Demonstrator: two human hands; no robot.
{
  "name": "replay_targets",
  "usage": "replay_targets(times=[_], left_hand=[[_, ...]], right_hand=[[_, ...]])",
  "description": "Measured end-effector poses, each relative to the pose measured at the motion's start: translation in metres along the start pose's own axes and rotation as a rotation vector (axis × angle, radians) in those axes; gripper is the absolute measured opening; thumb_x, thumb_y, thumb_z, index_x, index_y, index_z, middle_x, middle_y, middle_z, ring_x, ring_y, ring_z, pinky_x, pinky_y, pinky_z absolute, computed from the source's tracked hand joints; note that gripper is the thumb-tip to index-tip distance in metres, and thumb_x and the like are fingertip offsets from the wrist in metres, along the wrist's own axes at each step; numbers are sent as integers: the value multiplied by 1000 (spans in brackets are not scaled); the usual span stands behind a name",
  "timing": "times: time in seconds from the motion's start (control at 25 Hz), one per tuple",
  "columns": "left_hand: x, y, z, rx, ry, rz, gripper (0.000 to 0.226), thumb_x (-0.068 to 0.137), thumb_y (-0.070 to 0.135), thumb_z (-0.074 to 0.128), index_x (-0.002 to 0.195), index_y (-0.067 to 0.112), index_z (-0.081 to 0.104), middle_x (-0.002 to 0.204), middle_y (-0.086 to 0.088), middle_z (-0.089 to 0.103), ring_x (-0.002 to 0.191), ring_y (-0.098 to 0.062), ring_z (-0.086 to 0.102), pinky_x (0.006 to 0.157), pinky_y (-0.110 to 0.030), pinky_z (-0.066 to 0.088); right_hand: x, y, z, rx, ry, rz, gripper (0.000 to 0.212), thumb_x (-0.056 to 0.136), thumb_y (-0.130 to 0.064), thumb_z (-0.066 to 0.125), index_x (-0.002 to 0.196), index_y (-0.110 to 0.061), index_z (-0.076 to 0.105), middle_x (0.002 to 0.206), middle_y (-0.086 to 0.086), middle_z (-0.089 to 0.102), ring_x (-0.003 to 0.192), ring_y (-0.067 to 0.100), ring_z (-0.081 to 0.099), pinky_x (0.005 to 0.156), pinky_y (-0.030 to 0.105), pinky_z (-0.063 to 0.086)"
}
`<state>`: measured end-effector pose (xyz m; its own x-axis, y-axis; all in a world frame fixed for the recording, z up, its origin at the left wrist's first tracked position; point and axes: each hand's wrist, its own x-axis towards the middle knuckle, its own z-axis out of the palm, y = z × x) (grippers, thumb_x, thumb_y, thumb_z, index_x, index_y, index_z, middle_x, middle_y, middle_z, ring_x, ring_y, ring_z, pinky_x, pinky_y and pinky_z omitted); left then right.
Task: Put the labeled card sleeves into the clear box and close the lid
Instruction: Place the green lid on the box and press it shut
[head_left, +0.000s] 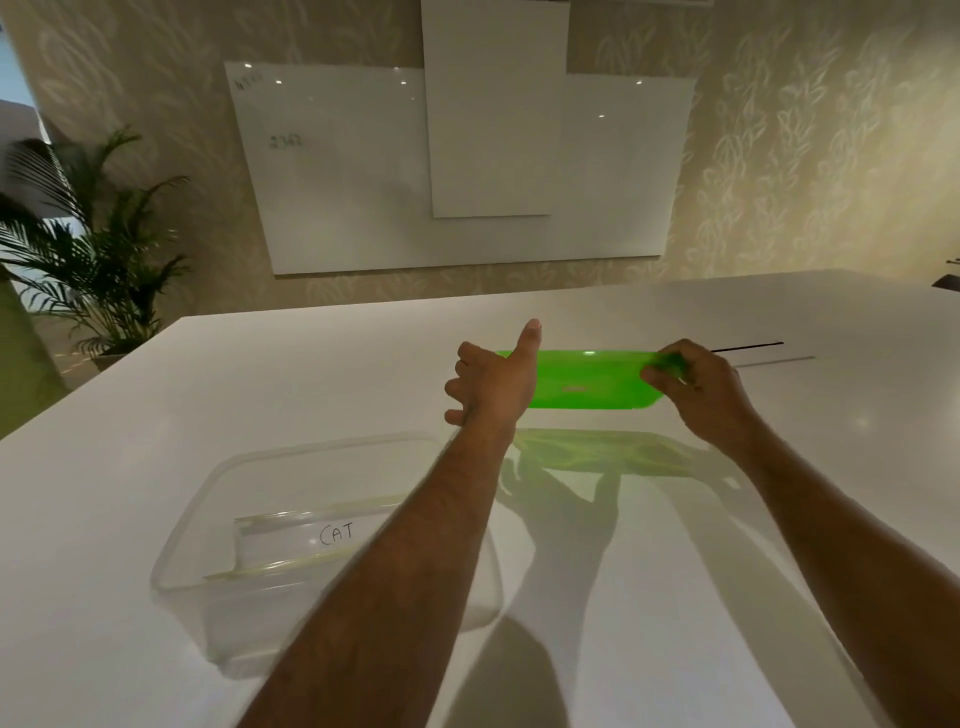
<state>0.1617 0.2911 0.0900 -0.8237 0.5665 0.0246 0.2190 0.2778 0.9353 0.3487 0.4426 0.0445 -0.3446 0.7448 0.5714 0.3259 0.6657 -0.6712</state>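
Below your left forearm, which crosses and hides its right side, the clear box sits on the white table, its walls hard to trace against the pale top. Inside it you can make out card sleeves lying flat; one shows the word "CAT", while the rest of the stack is glare and clear plastic, so you cannot count them or read any other label.

Your left hand is at the left end of the green lid, thumb straight up and fingers curled on the far side. The hand covers that end of the lid, so you cannot tell whether the fingers actually grip it or merely sit beside it.

Between your two hands the lid is held up off the table, well beyond the box and to its right, with a green-tinged shadow on the table beneath.

Your right hand pinches the lid's right end, fingertips pressed on its top and tinted green through the plastic; the thumb is hidden underneath.

Just past that hand, two thin dark lines lie on the table, too slight to identify.
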Motion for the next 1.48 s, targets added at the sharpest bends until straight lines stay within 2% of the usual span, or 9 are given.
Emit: replay_targets(times=[0.2,0.32,0.48,0.56,0.68,0.92,1.16,1.32,1.48], left_hand=[[13,5,-39,-143,-3,100,83,83,61,61,145,13,32,144,-11,45,134,-34,38,111,-52,31],[18,1,-64,-251,4,161,70,86,39,69,143,11,40,134,-9,55,124,-29,52,106,-43,43],[25,-7,-96,-295,6,263,30,85,22,69,114,15,65,103,-7,70,89,-29,69,70,-41,59],[26,-15,-114,-280,-33,275,29,88,24,67,117,20,63,91,-4,68,61,-19,66,46,-27,50],[27,-33,-139,-213,-70,265,22,93,31,62,115,29,58,80,-3,69,35,-11,52,37,-21,41],[29,-72,-180,-238,2,162,27,94,31,62,118,21,61,75,-2,64,34,-10,46,40,-21,37],[32,-104,-220,-273,8,65,24,92,31,66,114,21,64,71,-2,63,30,-8,42,42,-21,37],[33,-115,-245,-406,-50,-107,29,86,32,73,104,13,63,85,-9,69,38,-12,51,39,-19,41],[28,-117,-257,-753,-173,-215,28,82,23,76,102,10,61,76,-11,71,58,-21,67,60,-29,60]], right_hand=[[10,-49,-8,408,44,-37,33,87,-9,70,114,-25,61,79,3,61,60,4,63,59,20,56],[12,-75,-4,530,46,47,35,88,-12,69,119,-26,58,72,4,60,51,9,63,49,26,57],[15,-105,9,619,17,197,40,86,-17,73,122,-16,56,83,7,66,46,10,60,46,26,55],[14,-116,19,650,10,307,43,82,-19,76,120,-9,59,87,9,68,43,12,59,46,26,55],[8,-128,41,638,-56,437,41,81,-20,77,116,-4,62,88,10,70,49,18,62,47,28,58],[-11,-147,90,598,-236,503,39,81,-15,77,115,-5,63,93,12,70,66,23,66,57,33,60],[-28,-166,128,677,-343,584,32,81,-10,75,111,-3,66,89,13,72,59,21,67,55,33,60],[-37,-181,147,864,-308,677,29,83,-3,71,111,3,65,86,14,69,52,19,68,46,26,55],[-42,-202,160,1058,-167,753,13,81,8,69,92,6,62,82,17,64,49,23,68,45,29,56]])
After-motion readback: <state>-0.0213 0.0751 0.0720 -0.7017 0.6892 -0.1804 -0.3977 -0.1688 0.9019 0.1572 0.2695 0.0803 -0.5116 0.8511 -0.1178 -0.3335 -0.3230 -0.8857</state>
